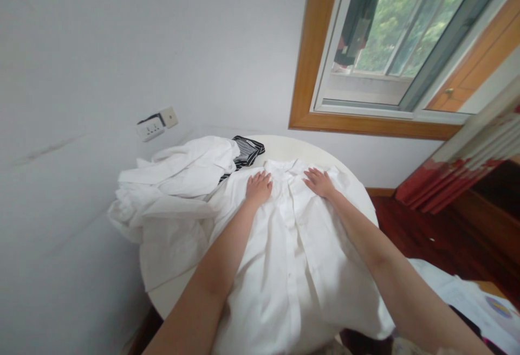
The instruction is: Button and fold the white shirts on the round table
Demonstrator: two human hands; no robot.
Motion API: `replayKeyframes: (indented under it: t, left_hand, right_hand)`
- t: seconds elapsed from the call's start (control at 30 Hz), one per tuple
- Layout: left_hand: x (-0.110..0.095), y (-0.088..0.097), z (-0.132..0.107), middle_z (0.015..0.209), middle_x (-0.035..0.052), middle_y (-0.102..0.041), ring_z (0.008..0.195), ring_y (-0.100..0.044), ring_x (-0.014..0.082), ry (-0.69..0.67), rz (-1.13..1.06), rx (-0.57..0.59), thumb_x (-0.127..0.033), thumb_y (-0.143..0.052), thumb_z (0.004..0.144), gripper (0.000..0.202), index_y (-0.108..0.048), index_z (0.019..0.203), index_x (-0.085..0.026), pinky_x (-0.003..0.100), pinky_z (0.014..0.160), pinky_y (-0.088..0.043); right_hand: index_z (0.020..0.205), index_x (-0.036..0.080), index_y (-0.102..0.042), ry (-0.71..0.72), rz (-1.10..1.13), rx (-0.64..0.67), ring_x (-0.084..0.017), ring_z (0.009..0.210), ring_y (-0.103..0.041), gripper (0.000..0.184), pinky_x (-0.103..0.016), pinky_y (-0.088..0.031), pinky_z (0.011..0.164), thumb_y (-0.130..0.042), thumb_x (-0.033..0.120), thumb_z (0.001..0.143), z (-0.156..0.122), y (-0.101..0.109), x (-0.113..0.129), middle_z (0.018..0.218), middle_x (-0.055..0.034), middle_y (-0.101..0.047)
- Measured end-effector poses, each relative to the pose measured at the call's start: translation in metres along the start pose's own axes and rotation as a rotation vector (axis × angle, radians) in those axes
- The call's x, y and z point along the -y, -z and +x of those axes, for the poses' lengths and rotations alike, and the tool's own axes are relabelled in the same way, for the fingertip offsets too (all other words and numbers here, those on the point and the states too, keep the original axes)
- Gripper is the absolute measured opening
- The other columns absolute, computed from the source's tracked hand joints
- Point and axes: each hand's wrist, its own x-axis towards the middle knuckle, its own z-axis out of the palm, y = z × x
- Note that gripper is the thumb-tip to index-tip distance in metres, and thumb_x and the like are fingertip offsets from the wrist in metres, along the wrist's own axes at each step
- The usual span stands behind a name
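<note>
A white button-front shirt (280, 268) lies face up on a round white table (325, 152), its collar toward the wall and its lower part hanging over the near edge. My left hand (259, 187) rests flat on the shirt just left of the collar, fingers stretched out. On the other side of the collar, my right hand (319, 182) also lies flat with its fingers spread. Soft creases run down the shirt beside the button strip.
Left of the shirt is a heap of white cloth (174, 181), with a black-and-white striped garment (248, 150) behind it. A wall socket (150, 128) sits above the heap. At the right are a window (374, 46), a red-and-white curtain (459, 160) and more white fabric (467, 301).
</note>
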Motion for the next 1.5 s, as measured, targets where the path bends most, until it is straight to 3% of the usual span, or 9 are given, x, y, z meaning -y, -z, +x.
replayKeyframes:
  t: [0.1,0.2,0.43,0.63,0.87,1.07,1.23,1.37,1.5]
  left_hand:
    - [-0.002,-0.001,0.002,0.153,0.0035,-0.036,0.142,-0.030,0.0228,0.004,0.007,0.005,-0.038,-0.029,0.096,0.049,-0.044,0.142,-0.025,0.049,0.117,-0.020]
    - [-0.003,-0.001,0.000,0.153,0.0054,-0.037,0.141,-0.032,0.0240,-0.012,0.002,-0.015,-0.036,-0.030,0.097,0.049,-0.045,0.141,-0.023,0.050,0.116,-0.020]
    - [0.002,-0.002,0.004,0.141,0.0094,-0.052,0.134,-0.043,0.0233,0.006,-0.164,-0.136,-0.028,-0.038,0.095,0.043,-0.051,0.135,-0.020,0.045,0.115,-0.028]
    - [0.030,0.004,0.019,0.131,0.0106,-0.061,0.121,-0.056,0.0168,0.100,-0.391,-0.197,-0.013,-0.031,0.093,0.043,-0.054,0.130,-0.012,0.030,0.105,-0.043]
    - [0.055,0.005,0.001,0.138,0.0107,-0.055,0.130,-0.048,0.0229,-0.106,-0.066,-0.122,-0.016,-0.038,0.090,0.043,-0.058,0.128,-0.014,0.041,0.113,-0.035]
    - [0.051,0.007,-0.005,0.150,0.0093,-0.041,0.139,-0.037,0.0249,-0.045,0.079,-0.037,-0.031,-0.031,0.096,0.048,-0.048,0.139,-0.018,0.046,0.115,-0.029]
    - [0.055,0.011,-0.009,0.153,0.0091,-0.036,0.141,-0.032,0.0252,-0.037,0.087,-0.028,-0.043,-0.028,0.097,0.054,-0.044,0.143,-0.020,0.046,0.116,-0.024]
    - [0.060,0.019,-0.010,0.152,0.0076,-0.036,0.141,-0.033,0.0236,-0.054,0.091,-0.012,-0.042,-0.031,0.096,0.052,-0.045,0.142,-0.022,0.043,0.116,-0.026]
    - [0.038,0.027,-0.004,0.147,0.0148,-0.043,0.138,-0.037,0.0283,-0.034,0.129,-0.011,-0.028,-0.034,0.095,0.047,-0.051,0.136,-0.013,0.048,0.115,-0.025]
  right_hand:
    - [0.120,0.018,-0.064,-0.084,-0.035,-0.073,-0.029,0.126,-0.046,0.041,-0.046,-0.032,0.105,-0.038,0.038,0.097,-0.005,0.014,0.027,0.132,-0.0157,-0.058]
    - [0.102,0.015,-0.072,-0.073,0.079,-0.033,-0.023,0.103,-0.061,0.039,-0.030,-0.043,0.086,-0.038,0.033,0.097,-0.008,0.022,0.063,0.109,-0.0163,-0.068]
    - [0.089,0.019,-0.074,-0.211,0.300,0.100,-0.025,0.093,-0.065,0.049,-0.029,-0.044,0.071,-0.044,0.057,0.091,-0.011,0.017,0.117,0.097,-0.0137,-0.071]
    - [0.097,0.019,-0.066,-0.245,0.369,0.009,-0.022,0.095,-0.063,0.028,-0.029,-0.043,0.076,-0.048,0.040,0.093,-0.015,0.013,0.112,0.101,-0.0102,-0.070]
    - [0.099,0.021,-0.056,-0.305,0.499,-0.027,-0.019,0.091,-0.064,0.019,-0.026,-0.040,0.072,-0.045,0.036,0.096,-0.009,0.008,0.100,0.096,-0.0065,-0.070]
    - [0.113,0.021,-0.044,-0.242,0.522,0.004,-0.018,0.082,-0.064,0.023,-0.026,-0.039,0.069,-0.048,0.033,0.094,-0.014,0.003,0.100,0.086,-0.0024,-0.069]
    - [0.118,0.018,-0.039,-0.133,0.311,-0.005,-0.022,0.089,-0.064,0.024,-0.029,-0.038,0.073,-0.041,0.023,0.095,-0.018,0.004,0.101,0.097,-0.0099,-0.068]
    - [0.118,0.018,-0.041,-0.116,0.248,0.029,-0.023,0.092,-0.064,0.024,-0.029,-0.038,0.075,-0.038,0.021,0.094,-0.017,0.006,0.103,0.100,-0.0113,-0.068]
    - [0.119,0.017,-0.044,-0.109,0.274,0.014,-0.022,0.094,-0.063,0.026,-0.029,-0.038,0.077,-0.038,0.021,0.093,-0.018,0.003,0.104,0.100,-0.0106,-0.069]
